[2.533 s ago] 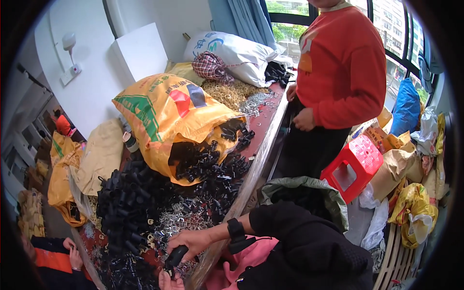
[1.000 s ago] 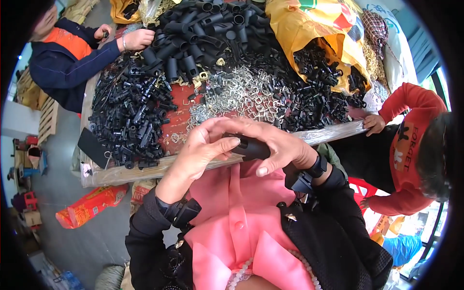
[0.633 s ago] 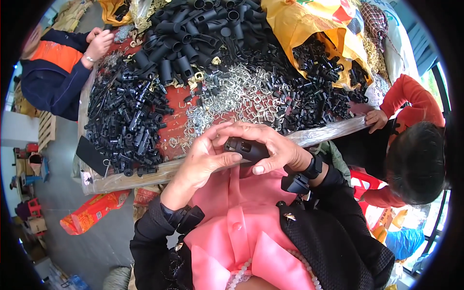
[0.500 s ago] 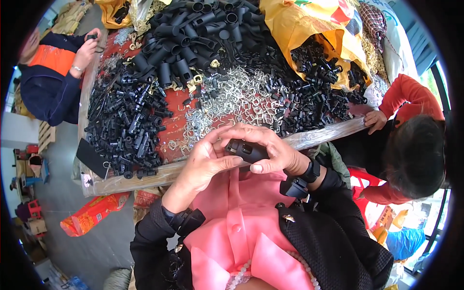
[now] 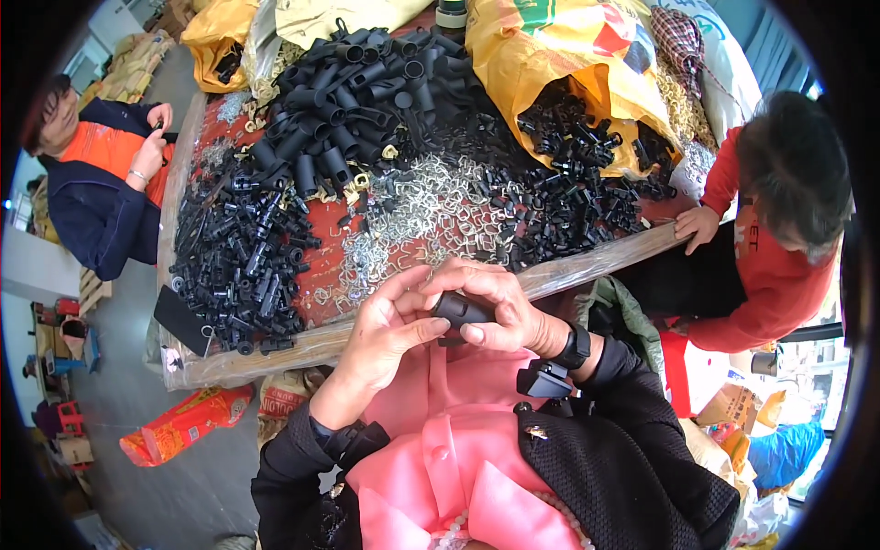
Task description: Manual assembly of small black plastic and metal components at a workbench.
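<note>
Both of my hands meet over the near edge of the table around a black plastic tubular part (image 5: pixel 461 313) with a slot in its side. My right hand (image 5: pixel 506 313) wraps it from the right, with the thumb along its near side. From the left, my left hand (image 5: pixel 389 323) pinches its end, thumb against the part and fingers curled above. Whatever lies inside the part or behind the fingers is hidden. Just beyond my hands lies a heap of small silvery metal clips (image 5: pixel 431 206).
A wood-edged red table (image 5: pixel 321 240) bears black tubes (image 5: pixel 344 96), assembled-looking black parts (image 5: pixel 246 261) and small black pieces (image 5: pixel 587 206). A yellow sack (image 5: pixel 550 46) spills black parts. One co-worker (image 5: pixel 105 174) handles something small at left; another person (image 5: pixel 770 229) rests a hand on the right edge.
The black part has turned in my fingers, and its slotted side now faces up more. The whole view has shifted slightly. At right, the person's head has moved up and away from me.
</note>
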The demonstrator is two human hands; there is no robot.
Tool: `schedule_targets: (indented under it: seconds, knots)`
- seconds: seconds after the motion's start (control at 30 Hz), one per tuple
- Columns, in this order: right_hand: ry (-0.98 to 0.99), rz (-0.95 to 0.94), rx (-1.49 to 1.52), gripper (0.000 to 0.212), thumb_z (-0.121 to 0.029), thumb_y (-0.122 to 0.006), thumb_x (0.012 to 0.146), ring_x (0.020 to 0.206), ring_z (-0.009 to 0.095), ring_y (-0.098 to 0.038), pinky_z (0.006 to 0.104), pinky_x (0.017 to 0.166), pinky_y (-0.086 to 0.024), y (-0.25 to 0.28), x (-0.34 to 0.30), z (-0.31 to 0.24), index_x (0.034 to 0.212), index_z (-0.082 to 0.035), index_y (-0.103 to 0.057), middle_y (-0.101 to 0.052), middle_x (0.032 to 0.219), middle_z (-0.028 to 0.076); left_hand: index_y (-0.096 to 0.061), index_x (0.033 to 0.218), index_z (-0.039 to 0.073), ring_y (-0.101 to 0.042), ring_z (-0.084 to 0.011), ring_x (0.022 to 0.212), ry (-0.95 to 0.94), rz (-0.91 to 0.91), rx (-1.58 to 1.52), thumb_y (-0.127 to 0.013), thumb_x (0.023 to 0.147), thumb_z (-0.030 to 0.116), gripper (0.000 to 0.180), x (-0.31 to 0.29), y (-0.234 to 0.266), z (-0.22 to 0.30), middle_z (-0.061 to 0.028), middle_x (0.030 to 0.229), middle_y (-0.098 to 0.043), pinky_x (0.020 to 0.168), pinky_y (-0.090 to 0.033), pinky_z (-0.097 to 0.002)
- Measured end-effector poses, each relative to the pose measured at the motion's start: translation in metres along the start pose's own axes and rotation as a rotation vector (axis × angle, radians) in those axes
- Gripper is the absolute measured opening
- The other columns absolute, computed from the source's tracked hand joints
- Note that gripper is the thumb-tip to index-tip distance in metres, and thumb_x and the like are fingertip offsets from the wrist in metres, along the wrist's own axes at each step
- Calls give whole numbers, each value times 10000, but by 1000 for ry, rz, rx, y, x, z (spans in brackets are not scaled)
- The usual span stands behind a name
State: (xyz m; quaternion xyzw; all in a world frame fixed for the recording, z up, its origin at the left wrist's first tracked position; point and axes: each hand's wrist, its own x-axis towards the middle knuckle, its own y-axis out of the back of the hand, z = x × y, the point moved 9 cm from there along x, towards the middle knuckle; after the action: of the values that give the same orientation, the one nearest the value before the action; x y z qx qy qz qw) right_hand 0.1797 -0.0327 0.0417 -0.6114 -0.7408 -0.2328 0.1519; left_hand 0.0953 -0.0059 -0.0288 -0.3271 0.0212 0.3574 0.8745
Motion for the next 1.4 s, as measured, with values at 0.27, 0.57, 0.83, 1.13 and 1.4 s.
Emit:
schedule_targets:
  seconds: [0.27,0.57,0.83,1.13,1.4]
  knots:
    - [105,-15,-86,427,-346,-577,695,745,253,-547,340,706,-434,0,2,-7,930,9,-538,-572,842,121,-359,1213,9,-539,-117,858,17,1,13,-653,683,-43,608,2,-3,-2,-46,929,-570,756,-443,-231]
    - [113,-9,-132,368,-292,-589,688,718,250,-555,331,687,-438,5,5,3,892,12,-553,-577,825,123,-367,1204,-2,-538,-117,868,37,22,-3,-656,696,-12,585,13,4,-7,-69,953,-569,752,-446,-239]
    - [-573,-363,-217,339,-277,-643,673,745,254,-574,325,666,-450,67,-95,33,854,2,-574,-588,843,123,-408,1163,-18,-543,-112,791,-39,101,475,-613,768,79,455,29,55,17,-60,888,-579,703,-437,-217]
    - [-952,-400,-625,518,-322,-674,652,931,302,-532,350,801,-423,85,-236,33,1051,-19,-541,-572,978,162,-503,1042,-19,-587,-203,763,-333,483,1486,-671,675,177,449,74,106,97,-114,890,-578,646,-476,-318]
    - [-643,-402,-368,540,-267,-674,672,970,298,-525,353,849,-405,58,-119,35,1098,15,-498,-542,1043,170,-532,950,17,-567,-298,801,-447,643,2028,-662,666,168,346,82,110,119,-132,908,-538,637,-473,-389]
